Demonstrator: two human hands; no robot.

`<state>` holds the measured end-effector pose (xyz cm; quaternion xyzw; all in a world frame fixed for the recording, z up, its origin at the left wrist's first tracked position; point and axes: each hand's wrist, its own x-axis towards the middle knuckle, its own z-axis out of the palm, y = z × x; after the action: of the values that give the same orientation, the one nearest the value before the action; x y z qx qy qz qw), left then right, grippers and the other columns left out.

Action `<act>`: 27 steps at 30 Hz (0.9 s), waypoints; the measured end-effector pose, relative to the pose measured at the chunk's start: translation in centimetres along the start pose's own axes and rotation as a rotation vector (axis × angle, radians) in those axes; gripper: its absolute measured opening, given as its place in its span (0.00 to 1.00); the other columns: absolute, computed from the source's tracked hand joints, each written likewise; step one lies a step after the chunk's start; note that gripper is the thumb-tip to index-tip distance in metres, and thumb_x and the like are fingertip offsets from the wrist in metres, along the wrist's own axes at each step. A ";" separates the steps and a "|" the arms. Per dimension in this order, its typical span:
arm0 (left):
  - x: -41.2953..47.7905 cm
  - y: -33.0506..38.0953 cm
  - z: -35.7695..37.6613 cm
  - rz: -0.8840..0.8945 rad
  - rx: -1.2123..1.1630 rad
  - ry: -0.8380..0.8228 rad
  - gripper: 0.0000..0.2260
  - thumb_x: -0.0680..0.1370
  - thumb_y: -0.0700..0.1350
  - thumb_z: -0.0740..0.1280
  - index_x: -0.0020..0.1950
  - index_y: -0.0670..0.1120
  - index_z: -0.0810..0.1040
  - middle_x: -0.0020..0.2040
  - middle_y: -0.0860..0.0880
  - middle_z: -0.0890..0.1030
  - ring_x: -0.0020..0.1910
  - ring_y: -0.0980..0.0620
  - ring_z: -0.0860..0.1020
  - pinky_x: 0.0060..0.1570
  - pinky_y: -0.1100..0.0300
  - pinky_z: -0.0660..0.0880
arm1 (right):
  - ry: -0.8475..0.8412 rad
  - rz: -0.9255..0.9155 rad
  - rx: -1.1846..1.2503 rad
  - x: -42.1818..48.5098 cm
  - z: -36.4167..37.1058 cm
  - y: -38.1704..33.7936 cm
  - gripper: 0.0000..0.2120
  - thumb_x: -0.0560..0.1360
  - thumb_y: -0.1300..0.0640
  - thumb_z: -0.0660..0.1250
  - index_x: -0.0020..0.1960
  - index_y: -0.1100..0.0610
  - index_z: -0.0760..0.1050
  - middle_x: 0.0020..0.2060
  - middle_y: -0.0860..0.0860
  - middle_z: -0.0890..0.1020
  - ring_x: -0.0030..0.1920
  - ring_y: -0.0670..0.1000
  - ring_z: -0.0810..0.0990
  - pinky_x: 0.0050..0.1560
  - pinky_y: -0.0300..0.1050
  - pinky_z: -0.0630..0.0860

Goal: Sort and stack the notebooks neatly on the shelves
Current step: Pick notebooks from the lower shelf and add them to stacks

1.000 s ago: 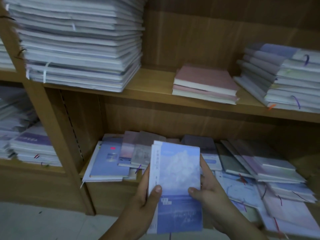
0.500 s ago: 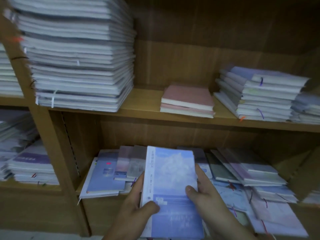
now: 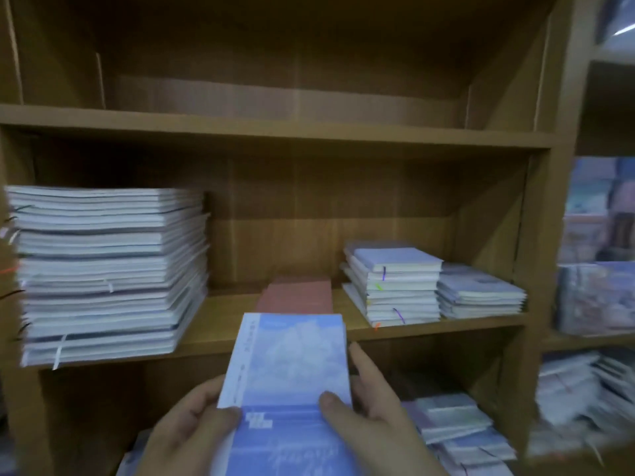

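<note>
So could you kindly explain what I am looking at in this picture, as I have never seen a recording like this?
There is no machine here. A person wears one wide-angle camera on the head, so the single view looks forward and down at their own two hands. The left hand and right hand together hold a pale blue notebook with a cloud picture on its cover, thumbs on the front, in front of a brown wooden shelf unit. On the middle shelf lie, left to right, a tall stack of white-edged notebooks, a low pile of pink notebooks, a stack of lilac notebooks with coloured ribbons, and a lower lilac stack beside it. Some loose notebooks lie on the shelf below. The picture is rather blurred.
</note>
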<state>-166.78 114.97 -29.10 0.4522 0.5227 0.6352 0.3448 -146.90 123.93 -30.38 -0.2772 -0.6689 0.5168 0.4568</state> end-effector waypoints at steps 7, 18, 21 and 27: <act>3.0 2.7 8.4 0.097 0.025 -0.142 0.17 0.78 0.30 0.67 0.61 0.47 0.82 0.51 0.51 0.88 0.48 0.60 0.85 0.38 0.73 0.77 | 0.120 -0.106 -0.164 -2.1 -7.6 -3.0 0.53 0.59 0.42 0.83 0.76 0.33 0.58 0.73 0.34 0.69 0.73 0.40 0.70 0.72 0.47 0.71; 7.9 5.5 20.0 0.202 0.049 -0.186 0.13 0.80 0.40 0.69 0.60 0.57 0.81 0.52 0.54 0.87 0.49 0.56 0.86 0.43 0.63 0.82 | 0.387 -0.188 -0.397 -1.4 -15.2 -4.1 0.38 0.55 0.28 0.79 0.64 0.33 0.78 0.67 0.34 0.68 0.69 0.36 0.69 0.66 0.31 0.68; 9.4 6.3 24.4 0.215 0.081 -0.189 0.12 0.82 0.43 0.68 0.62 0.58 0.81 0.53 0.54 0.86 0.51 0.52 0.85 0.54 0.48 0.82 | 0.418 -0.340 -0.686 -0.9 -18.8 -4.0 0.30 0.60 0.28 0.76 0.61 0.30 0.79 0.72 0.36 0.66 0.72 0.33 0.64 0.64 0.25 0.66; 12.2 5.4 32.9 -0.024 0.031 -0.287 0.09 0.83 0.48 0.66 0.62 0.52 0.79 0.53 0.48 0.84 0.48 0.45 0.83 0.30 0.60 0.77 | 0.398 -0.083 -0.571 1.2 -27.3 -7.0 0.26 0.55 0.49 0.86 0.52 0.38 0.86 0.64 0.36 0.72 0.59 0.28 0.71 0.54 0.29 0.71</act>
<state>-140.18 136.48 -19.79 0.5373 0.4829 0.5518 0.4166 -122.16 134.73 -22.05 -0.4614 -0.6950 0.2257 0.5031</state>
